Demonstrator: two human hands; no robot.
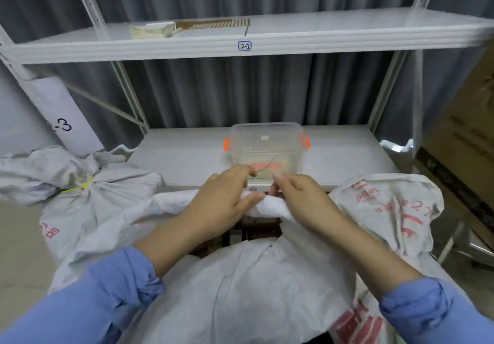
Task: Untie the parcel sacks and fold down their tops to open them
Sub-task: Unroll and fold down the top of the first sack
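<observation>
A large white woven sack (248,285) stands right in front of me, its mouth open and its far rim rolled into a thick fold (270,206). My left hand (224,196) and my right hand (299,199) meet just above that fold. Between their fingertips a thin dark tie (264,168) curves in an arc; the left thumb and forefinger pinch one end, and the right fingertips pinch near the other. To the left lies a second sack (107,199), its neck bound by a yellow tie (80,186). A third sack (387,204) with red print sits to the right, top slack.
A clear plastic box (267,143) with orange latches stands on the low white shelf (181,154) just beyond my hands. An upper shelf (294,41) labelled 2-2 holds a flat packet (152,29). A big cardboard carton (465,135) stands at the right. Grey curtain behind.
</observation>
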